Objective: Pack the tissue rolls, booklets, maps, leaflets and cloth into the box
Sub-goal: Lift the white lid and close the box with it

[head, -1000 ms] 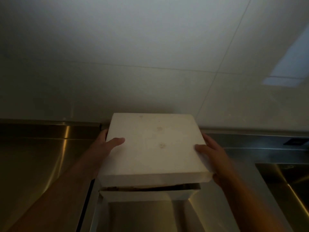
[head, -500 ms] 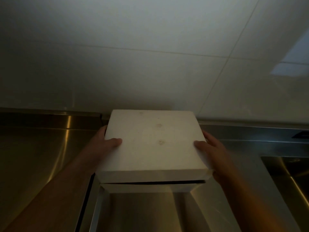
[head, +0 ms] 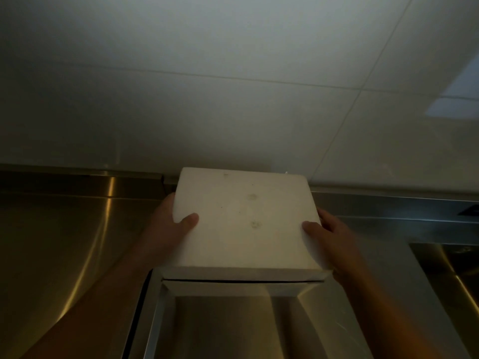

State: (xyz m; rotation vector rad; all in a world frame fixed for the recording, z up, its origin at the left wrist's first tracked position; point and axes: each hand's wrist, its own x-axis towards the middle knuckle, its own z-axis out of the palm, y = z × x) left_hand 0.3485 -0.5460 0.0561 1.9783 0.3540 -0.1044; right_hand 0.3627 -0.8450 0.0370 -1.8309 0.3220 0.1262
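Where the steel counter point(head: 64, 242) meets the tiled wall point(head: 233, 86), a white box point(head: 243, 224) sits, its flat lid faintly spotted, a thin dark seam under the near edge. Left hand point(head: 168, 229) and right hand point(head: 329, 237) grip its sides, thumbs on top.

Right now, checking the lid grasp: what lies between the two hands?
Only the white lid, held at its side edges by the left hand and right hand, in the head view.

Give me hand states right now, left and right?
Left hand: closed on the left edge of the white lid, thumb on top.
Right hand: closed on the lid's right edge, thumb on top.
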